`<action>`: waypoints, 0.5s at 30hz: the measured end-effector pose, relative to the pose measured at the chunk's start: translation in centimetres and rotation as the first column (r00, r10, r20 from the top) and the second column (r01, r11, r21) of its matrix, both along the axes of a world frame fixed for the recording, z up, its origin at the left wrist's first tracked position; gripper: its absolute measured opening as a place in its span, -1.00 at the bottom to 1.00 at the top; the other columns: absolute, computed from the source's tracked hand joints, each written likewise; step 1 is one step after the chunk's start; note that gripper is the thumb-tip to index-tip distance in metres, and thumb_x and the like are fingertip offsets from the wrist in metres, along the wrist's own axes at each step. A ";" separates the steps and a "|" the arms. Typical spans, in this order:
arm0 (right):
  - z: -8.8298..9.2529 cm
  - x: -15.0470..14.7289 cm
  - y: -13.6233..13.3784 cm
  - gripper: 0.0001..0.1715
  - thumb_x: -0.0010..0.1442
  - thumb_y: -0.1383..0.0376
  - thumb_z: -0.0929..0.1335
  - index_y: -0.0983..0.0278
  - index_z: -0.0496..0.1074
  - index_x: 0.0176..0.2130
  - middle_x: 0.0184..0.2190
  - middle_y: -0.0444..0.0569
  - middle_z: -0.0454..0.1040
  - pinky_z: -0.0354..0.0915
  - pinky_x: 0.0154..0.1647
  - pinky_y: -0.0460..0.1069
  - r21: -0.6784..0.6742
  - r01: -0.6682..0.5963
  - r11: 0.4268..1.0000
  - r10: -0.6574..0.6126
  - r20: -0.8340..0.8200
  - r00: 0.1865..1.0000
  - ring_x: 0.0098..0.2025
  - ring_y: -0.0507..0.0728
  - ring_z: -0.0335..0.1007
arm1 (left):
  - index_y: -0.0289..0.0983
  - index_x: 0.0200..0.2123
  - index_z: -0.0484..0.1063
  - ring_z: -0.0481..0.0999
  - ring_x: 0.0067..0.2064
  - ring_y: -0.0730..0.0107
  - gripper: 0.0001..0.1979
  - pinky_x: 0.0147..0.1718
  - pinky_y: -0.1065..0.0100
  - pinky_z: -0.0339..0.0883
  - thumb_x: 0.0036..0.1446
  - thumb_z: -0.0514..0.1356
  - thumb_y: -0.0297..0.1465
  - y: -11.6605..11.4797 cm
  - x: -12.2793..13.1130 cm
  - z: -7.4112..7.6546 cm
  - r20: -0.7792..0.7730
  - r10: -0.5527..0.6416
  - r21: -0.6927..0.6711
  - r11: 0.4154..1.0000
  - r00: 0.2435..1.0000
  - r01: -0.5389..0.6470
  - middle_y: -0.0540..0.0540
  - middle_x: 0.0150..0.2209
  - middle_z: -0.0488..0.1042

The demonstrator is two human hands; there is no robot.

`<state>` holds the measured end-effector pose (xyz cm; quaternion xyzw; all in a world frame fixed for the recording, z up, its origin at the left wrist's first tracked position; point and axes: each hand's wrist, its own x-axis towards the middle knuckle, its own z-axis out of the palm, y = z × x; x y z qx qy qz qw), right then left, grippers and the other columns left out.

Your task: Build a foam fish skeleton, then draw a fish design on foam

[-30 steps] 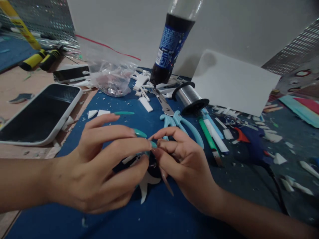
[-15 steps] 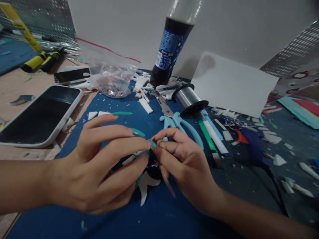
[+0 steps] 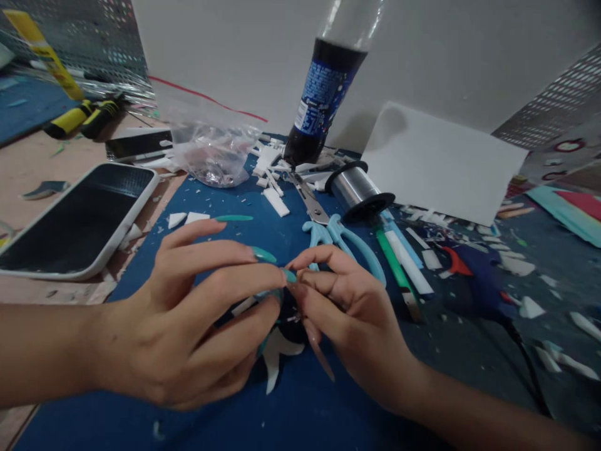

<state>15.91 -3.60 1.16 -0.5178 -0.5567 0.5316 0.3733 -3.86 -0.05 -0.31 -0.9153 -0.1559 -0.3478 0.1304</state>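
Note:
My left hand (image 3: pixel 206 319) and my right hand (image 3: pixel 350 313) meet over the blue mat (image 3: pixel 188 429). The left fingers are closed around a small dark and pale-blue object, mostly hidden behind them. My right thumb and index finger are pinched at the left index fingertip; what they grip is too small to make out. A white curved, fin-like piece (image 3: pixel 277 357) shows below the fingers. Whether it joins the held object, I cannot tell. Just beyond the hands lie blue-handled scissors (image 3: pixel 319 216), their blades pointing away.
A spool of clear line (image 3: pixel 357 191) lies behind the scissors, near a tilted soda bottle (image 3: pixel 319 94). To the left are a phone (image 3: pixel 79 219) and a zip bag (image 3: pixel 211 150). On the right sit a green cutter (image 3: pixel 394 263), a blue glue gun (image 3: pixel 479 275) and white scraps.
Both hands hold nearly the same pose, the fingertips still together. The whole view has shifted slightly, with everything a little lower and to the right.

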 end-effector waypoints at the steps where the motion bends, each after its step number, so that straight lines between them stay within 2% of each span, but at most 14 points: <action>1: 0.0 0.0 0.0 -0.57 0.20 0.31 0.29 0.33 0.24 -0.66 -0.35 -0.07 0.28 0.11 -0.82 -0.24 -0.015 0.006 1.000 -0.007 -0.019 1.000 -0.67 -0.19 0.20 | -0.20 -0.24 0.45 0.33 -0.06 0.17 -0.80 0.13 0.02 0.21 0.03 0.13 -0.37 0.0 0.0 0.0 -0.002 0.001 0.003 1.000 1.000 -0.001 -0.10 -0.06 0.40; 4: 0.0 0.0 0.1 -0.56 0.18 0.30 0.32 0.35 0.28 -0.68 -0.28 -0.03 0.30 0.07 -0.85 -0.25 -0.061 0.014 0.998 -0.018 -0.076 0.997 -0.65 -0.20 0.20 | -0.19 -0.24 0.44 0.33 -0.07 0.18 -0.80 0.15 0.03 0.20 0.02 0.13 -0.36 0.0 0.1 0.0 -0.007 0.010 0.011 1.000 1.000 -0.010 -0.10 -0.07 0.39; 8: 0.0 0.0 0.2 -0.53 0.19 0.28 0.32 0.32 0.29 -0.70 -0.36 -0.04 0.32 0.05 -0.85 -0.25 -0.067 0.015 0.998 -0.020 -0.064 0.998 -0.64 -0.16 0.19 | -0.17 -0.23 0.44 0.34 -0.07 0.17 -0.78 0.16 0.04 0.19 0.02 0.11 -0.35 0.1 0.1 -0.1 0.004 0.021 0.011 1.000 1.000 -0.021 -0.10 -0.08 0.40; 11: -0.1 0.1 0.2 -0.51 0.20 0.28 0.31 0.31 0.29 -0.72 -0.40 -0.05 0.32 0.10 -0.80 -0.24 -0.046 0.017 0.999 -0.020 -0.056 0.998 -0.61 -0.14 0.21 | -0.18 -0.22 0.43 0.33 -0.07 0.16 -0.79 0.15 0.04 0.19 0.05 0.10 -0.35 0.1 0.0 0.0 -0.012 0.019 -0.001 1.000 1.000 -0.019 -0.11 -0.06 0.39; 15: -0.2 0.2 0.1 -0.52 0.20 0.29 0.32 0.32 0.30 -0.71 -0.36 -0.05 0.32 0.18 -0.74 -0.21 -0.037 0.024 0.999 -0.026 -0.065 0.998 -0.59 -0.14 0.24 | -0.19 -0.23 0.44 0.34 -0.05 0.15 -0.80 0.14 0.03 0.20 0.06 0.09 -0.37 0.1 -0.1 0.0 -0.008 0.010 0.010 1.000 1.000 -0.010 -0.11 -0.05 0.38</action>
